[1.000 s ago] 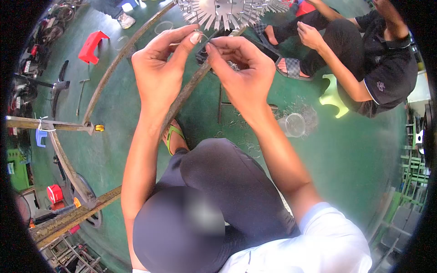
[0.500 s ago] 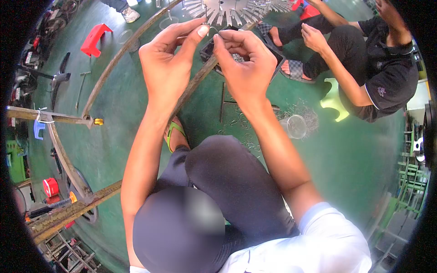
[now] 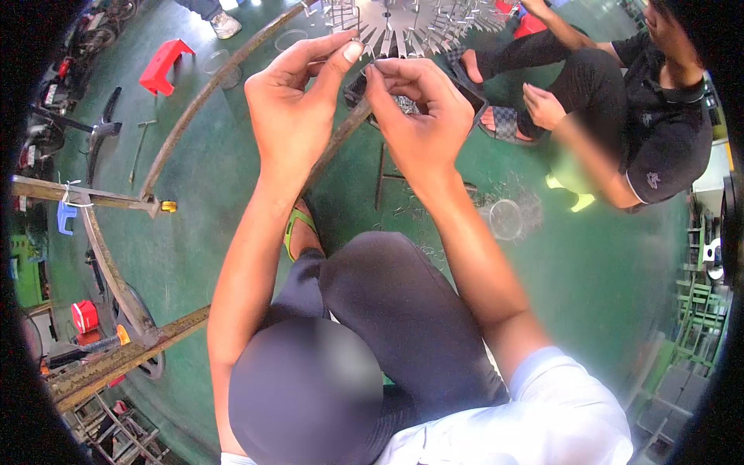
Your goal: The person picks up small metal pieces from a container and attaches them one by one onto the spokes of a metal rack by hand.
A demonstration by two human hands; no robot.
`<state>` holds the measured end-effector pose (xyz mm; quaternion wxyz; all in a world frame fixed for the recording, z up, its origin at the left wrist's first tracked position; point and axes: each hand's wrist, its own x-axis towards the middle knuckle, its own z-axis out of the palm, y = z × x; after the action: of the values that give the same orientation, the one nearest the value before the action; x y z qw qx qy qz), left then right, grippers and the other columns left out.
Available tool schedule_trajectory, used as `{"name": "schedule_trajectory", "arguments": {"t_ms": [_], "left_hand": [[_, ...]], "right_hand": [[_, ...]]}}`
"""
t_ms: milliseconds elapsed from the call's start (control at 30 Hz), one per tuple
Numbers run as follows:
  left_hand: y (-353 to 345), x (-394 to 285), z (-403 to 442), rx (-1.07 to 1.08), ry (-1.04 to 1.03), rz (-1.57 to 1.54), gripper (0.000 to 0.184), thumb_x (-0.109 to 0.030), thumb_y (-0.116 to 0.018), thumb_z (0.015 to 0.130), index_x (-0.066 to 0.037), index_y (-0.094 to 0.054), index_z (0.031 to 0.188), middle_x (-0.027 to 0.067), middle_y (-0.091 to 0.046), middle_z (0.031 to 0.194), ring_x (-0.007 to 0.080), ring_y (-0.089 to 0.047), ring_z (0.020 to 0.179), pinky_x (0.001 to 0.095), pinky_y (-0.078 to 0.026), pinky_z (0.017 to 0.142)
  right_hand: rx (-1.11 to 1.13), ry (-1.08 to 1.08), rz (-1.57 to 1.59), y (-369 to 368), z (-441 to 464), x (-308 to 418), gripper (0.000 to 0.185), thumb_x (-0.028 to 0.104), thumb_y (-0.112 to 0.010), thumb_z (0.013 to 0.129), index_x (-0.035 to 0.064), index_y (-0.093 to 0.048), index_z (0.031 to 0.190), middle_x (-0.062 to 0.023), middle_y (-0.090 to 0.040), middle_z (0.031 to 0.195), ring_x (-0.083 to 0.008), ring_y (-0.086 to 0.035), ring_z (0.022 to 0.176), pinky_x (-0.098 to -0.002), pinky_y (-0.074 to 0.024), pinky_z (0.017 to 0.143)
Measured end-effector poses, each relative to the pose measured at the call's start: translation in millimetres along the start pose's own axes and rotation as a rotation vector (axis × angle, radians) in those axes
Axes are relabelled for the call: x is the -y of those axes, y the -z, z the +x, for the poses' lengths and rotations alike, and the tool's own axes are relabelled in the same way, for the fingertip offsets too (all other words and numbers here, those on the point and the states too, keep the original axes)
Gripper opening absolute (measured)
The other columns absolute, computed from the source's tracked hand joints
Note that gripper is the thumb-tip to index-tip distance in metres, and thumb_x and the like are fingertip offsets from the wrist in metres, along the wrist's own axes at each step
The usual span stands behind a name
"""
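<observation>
A slotted metal disc (image 3: 395, 22) with small hooks hanging round its edge is at the top centre. Just below its near edge, my left hand (image 3: 298, 101) pinches thumb against forefinger on something too small to make out. Close beside it on the right, my right hand (image 3: 418, 108) is also pinched, its fingertips almost touching the left ones; what it holds is hidden. Behind my right hand sits a black tray (image 3: 474, 99) with small metal pieces in it. A rusty metal bar (image 3: 341, 139) passes beneath both hands.
A co-worker (image 3: 659, 116) in black squats at the right by a yellow-green stool (image 3: 572, 182). Wire pieces lie scattered around a clear plastic cup (image 3: 504, 219) on the green floor. A red stool (image 3: 165, 66) and a curved metal frame (image 3: 186, 116) are on the left.
Both hands have shifted slightly right, and the fine wire seen between my fingertips earlier is no longer distinct. The co-worker's hand has moved down.
</observation>
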<state>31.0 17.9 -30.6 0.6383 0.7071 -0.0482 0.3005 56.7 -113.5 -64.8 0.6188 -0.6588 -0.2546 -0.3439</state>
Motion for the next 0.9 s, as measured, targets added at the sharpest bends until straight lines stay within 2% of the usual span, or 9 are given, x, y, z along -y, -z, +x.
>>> {"name": "schedule_trajectory", "arguments": {"t_ms": [200, 300, 400, 467, 667, 700, 800, 867, 900], "left_hand": [[-1.9, 1.6, 0.3, -0.028, 0.011, -0.067, 0.022, -0.008, -0.078, 0.092, 0.0, -0.078, 0.112, 0.0062, -0.078, 0.099, 0.0074, -0.066, 0.084, 0.0234, -0.053, 0.077], [-3.5, 2.9, 2.3, -0.033, 0.015, -0.037, 0.021, -0.008, -0.078, 0.091, 0.001, -0.078, 0.11, 0.0063, -0.078, 0.099, 0.0088, -0.066, 0.085, 0.0255, -0.054, 0.079], [0.1, -2.2, 2.8, 0.002, -0.011, 0.136, 0.021, -0.006, -0.077, 0.092, 0.003, -0.076, 0.111, 0.0085, -0.077, 0.104, 0.0129, -0.07, 0.096, 0.0287, -0.055, 0.09], [-2.2, 5.7, 5.3, 0.022, -0.082, 0.146, 0.018, -0.006, -0.076, 0.093, 0.002, -0.076, 0.109, 0.0074, -0.077, 0.105, 0.0134, -0.069, 0.098, 0.0305, -0.055, 0.092], [-0.3, -13.8, 2.5, -0.018, 0.013, 0.122, 0.022, -0.009, -0.073, 0.095, 0.002, -0.074, 0.114, 0.0101, -0.076, 0.111, 0.0132, -0.069, 0.1, 0.0311, -0.054, 0.09], [5.0, -14.2, -2.2, 0.022, 0.078, 0.16, 0.026, -0.016, -0.072, 0.098, 0.001, -0.073, 0.117, 0.011, -0.076, 0.113, 0.0141, -0.069, 0.101, 0.0316, -0.054, 0.09], [44.0, -38.0, -10.2, 0.447, 0.264, 0.244, 0.04, -0.033, -0.07, 0.099, 0.0, -0.072, 0.12, 0.011, -0.077, 0.107, 0.0175, -0.07, 0.095, 0.0356, -0.055, 0.088], [71.2, -75.9, -28.5, 0.761, 0.513, 0.189, 0.047, -0.042, -0.067, 0.1, 0.0, -0.071, 0.123, 0.0088, -0.076, 0.108, 0.0174, -0.069, 0.101, 0.0375, -0.053, 0.097], [82.9, -103.0, -44.4, 0.847, 0.442, 0.101, 0.048, -0.043, -0.067, 0.1, 0.0, -0.072, 0.121, 0.0085, -0.077, 0.107, 0.0181, -0.069, 0.103, 0.0373, -0.052, 0.098]], "right_hand": [[-0.012, 0.023, 0.066, -0.5, 1.7, 0.1, 0.013, 0.0, -0.079, 0.083, 0.0007, -0.071, 0.093, -0.0091, -0.071, 0.084, -0.0129, -0.069, 0.071, -0.0264, -0.0559, 0.065], [0.024, -0.039, 0.063, -0.6, 1.2, -4.3, 0.013, 0.001, -0.079, 0.083, 0.0014, -0.072, 0.093, -0.0084, -0.071, 0.084, -0.013, -0.069, 0.071, -0.0269, -0.0559, 0.066], [0.029, -0.171, 0.035, 1.7, 2.1, 0.4, 0.014, 0.003, -0.08, 0.083, 0.002, -0.072, 0.095, -0.0077, -0.071, 0.083, -0.014, -0.069, 0.07, -0.0281, -0.0559, 0.067], [0.116, -0.144, -0.081, 6.9, 6.9, -10.4, 0.016, 0.004, -0.08, 0.083, 0.0019, -0.073, 0.098, -0.0079, -0.071, 0.081, -0.0154, -0.068, 0.069, -0.0295, -0.0554, 0.066], [0.155, -0.08, -0.062, -2.3, 29.4, -8.2, 0.016, 0.003, -0.078, 0.085, -0.0019, -0.073, 0.1, -0.0109, -0.068, 0.078, -0.0157, -0.065, 0.064, -0.0299, -0.0523, 0.062], [0.164, -0.074, -0.075, -3.1, 29.5, -15.4, 0.016, 0.003, -0.077, 0.085, -0.0024, -0.073, 0.099, -0.011, -0.067, 0.077, -0.0157, -0.064, 0.063, -0.03, -0.052, 0.062], [0.146, -0.108, -0.088, -5.4, 36.5, -24.3, 0.016, 0.003, -0.077, 0.085, -0.003, -0.073, 0.099, -0.011, -0.067, 0.077, -0.0162, -0.063, 0.062, -0.0306, -0.0513, 0.061], [0.148, -0.101, -0.117, -3.5, 42.9, -29.2, 0.016, 0.003, -0.077, 0.084, -0.0032, -0.072, 0.098, -0.0112, -0.067, 0.076, -0.0169, -0.063, 0.061, -0.0304, -0.0512, 0.06], [0.143, -0.111, -0.128, -4.1, 43.6, -33.4, 0.016, 0.003, -0.077, 0.084, -0.0032, -0.072, 0.098, -0.0113, -0.067, 0.076, -0.0171, -0.063, 0.061, -0.0305, -0.0512, 0.06]]}}
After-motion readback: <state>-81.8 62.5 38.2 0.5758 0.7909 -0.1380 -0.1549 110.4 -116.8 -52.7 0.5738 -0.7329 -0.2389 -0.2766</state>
